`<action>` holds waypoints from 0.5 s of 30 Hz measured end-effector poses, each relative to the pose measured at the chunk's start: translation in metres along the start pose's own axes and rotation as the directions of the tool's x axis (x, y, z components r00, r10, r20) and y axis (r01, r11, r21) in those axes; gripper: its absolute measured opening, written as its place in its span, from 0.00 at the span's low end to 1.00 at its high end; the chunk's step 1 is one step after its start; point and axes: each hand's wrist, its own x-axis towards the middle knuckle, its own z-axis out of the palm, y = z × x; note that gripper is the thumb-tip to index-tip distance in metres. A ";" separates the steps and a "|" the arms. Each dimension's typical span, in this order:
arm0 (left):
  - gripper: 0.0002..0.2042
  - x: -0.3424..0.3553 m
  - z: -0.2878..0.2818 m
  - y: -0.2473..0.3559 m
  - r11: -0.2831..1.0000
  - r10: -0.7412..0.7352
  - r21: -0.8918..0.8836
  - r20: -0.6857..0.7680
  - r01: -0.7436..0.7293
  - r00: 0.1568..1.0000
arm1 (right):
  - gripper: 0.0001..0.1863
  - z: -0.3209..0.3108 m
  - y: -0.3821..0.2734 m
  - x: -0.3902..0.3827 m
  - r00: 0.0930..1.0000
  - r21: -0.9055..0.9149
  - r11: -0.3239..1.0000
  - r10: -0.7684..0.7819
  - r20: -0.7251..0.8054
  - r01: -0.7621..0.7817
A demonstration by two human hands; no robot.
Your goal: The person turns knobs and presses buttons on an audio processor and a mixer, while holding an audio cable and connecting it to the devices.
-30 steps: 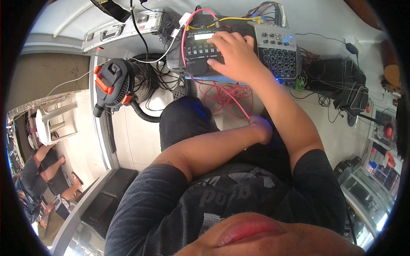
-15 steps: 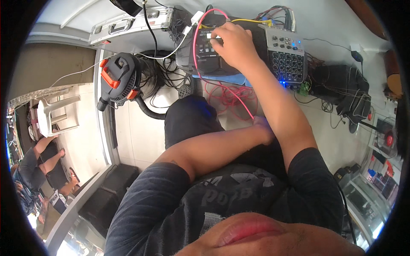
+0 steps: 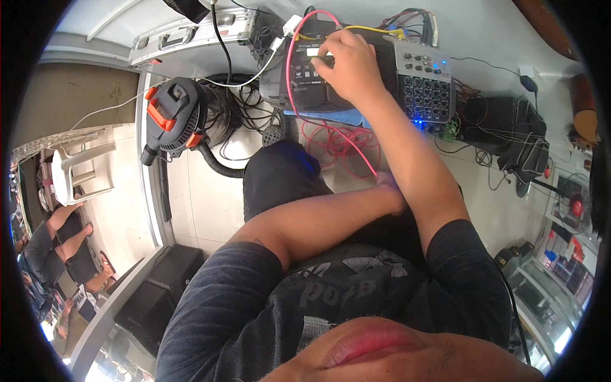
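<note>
My right hand (image 3: 351,63) reaches over a black floor effects unit (image 3: 312,94) with a small lit screen and rows of buttons. Its thumb and forefinger pinch what looks like a small knob beside the screen; the fingers partly cover it. A red cable (image 3: 290,70) arches over the unit from its far edge, then runs down toward my left hand (image 3: 386,181). That hand rests low in front of my body, near my lap, and my right forearm hides its fingers. Whether it grips the cable I cannot tell.
Right of the unit stands a small mixer (image 3: 425,89) with blue lights. On the left are a black and orange vacuum cleaner (image 3: 175,114) and a silver case (image 3: 191,41). Coiled red cable (image 3: 340,145) lies on the floor. A seated person (image 3: 54,245) is at far left.
My right hand stays at the effects unit, with its fingers slightly shifted so more of the lit screen shows. My left hand stays in place. The whole view has moved slightly.
</note>
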 end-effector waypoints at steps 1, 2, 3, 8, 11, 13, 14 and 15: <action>0.32 -0.001 -0.002 0.001 1.000 0.002 0.001 0.000 -0.002 1.000 | 0.11 -0.001 -0.001 -0.001 1.000 0.011 1.000 -0.005 -0.001 0.005; 0.32 -0.003 -0.004 0.002 1.000 -0.019 -0.018 -0.008 0.019 1.000 | 0.11 -0.001 -0.001 -0.001 1.000 0.011 1.000 -0.005 -0.002 0.005; 0.32 -0.005 -0.007 0.003 0.999 -0.040 -0.037 -0.015 0.039 0.999 | 0.11 -0.002 -0.001 -0.001 1.000 0.012 1.000 0.003 0.004 -0.003; 0.33 -0.008 -0.014 0.005 0.999 -0.040 0.001 0.062 0.041 0.997 | 0.16 -0.001 0.000 -0.001 0.999 0.021 1.000 0.006 -0.032 -0.006; 0.34 -0.007 -0.015 0.004 1.000 -0.029 0.001 0.076 0.029 0.997 | 0.19 0.000 0.002 -0.002 0.992 0.089 0.996 -0.016 -0.128 0.028; 0.34 -0.009 -0.016 0.003 1.000 -0.020 0.000 0.066 0.020 0.998 | 0.20 -0.001 0.000 -0.005 0.988 0.107 0.993 -0.028 -0.151 0.044; 0.34 -0.014 -0.017 0.004 0.999 -0.019 -0.041 0.034 0.020 0.999 | 0.20 0.000 0.003 -0.007 0.988 0.102 0.994 -0.029 -0.155 0.045; 0.34 -0.016 -0.018 0.005 0.996 -0.018 -0.083 0.002 0.018 1.000 | 0.19 0.001 0.005 -0.008 0.980 0.123 0.990 -0.036 -0.195 0.061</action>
